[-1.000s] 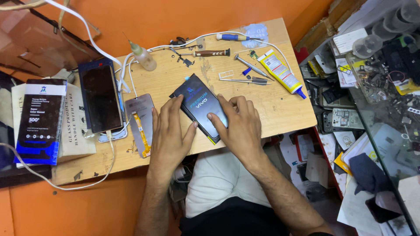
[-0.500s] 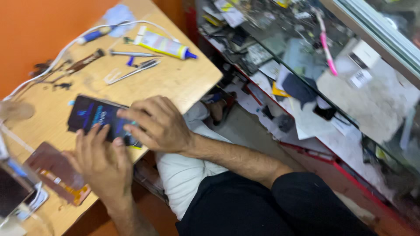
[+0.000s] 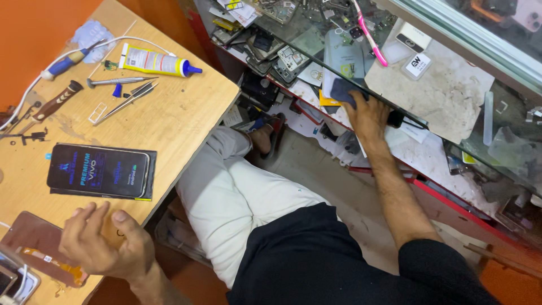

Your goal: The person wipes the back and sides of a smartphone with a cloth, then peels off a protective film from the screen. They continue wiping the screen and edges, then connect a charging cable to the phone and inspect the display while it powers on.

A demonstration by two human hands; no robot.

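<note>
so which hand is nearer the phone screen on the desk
Left. The left hand rests on the desk just below the phone screen, not touching it. The right hand is far off, reaching into the parts shelf.

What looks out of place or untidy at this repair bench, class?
The phone lies near the table edge, on a dark sleeve that juts slightly past it. Loose parts litter the shelf where the right hand reaches. The left hand rests open beside a brown back cover.
</note>
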